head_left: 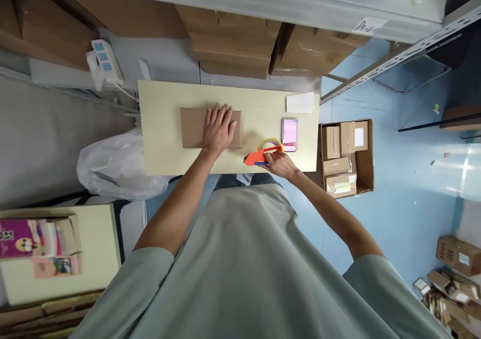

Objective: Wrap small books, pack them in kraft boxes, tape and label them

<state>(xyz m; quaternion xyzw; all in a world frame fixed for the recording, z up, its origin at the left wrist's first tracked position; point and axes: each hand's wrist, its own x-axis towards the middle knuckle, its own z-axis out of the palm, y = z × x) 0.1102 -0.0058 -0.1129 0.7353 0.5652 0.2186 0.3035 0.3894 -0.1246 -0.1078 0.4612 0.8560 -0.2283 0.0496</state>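
A brown cardboard box [192, 128] lies on the pale yellow table [161, 153]. My left hand [218, 131] rests flat on the right part of its top, fingers stretched toward the far edge. To the right of the box, my right hand [281, 163] grips an orange tape dispenser [255, 157] near the table's front edge. A roll of yellowish tape [269, 141] sits in the dispenser, whose cutting end points left toward the box. Just beyond my right hand lies a phone [289, 134] with a lit pink screen.
White paper slips [299, 102] lie at the table's far right corner. An open carton [365, 163] holding several small boxes stands on the floor at right. A plastic bag [112, 163] hangs at left. Cartons [236, 43] line the back under a metal shelf [263, 1].
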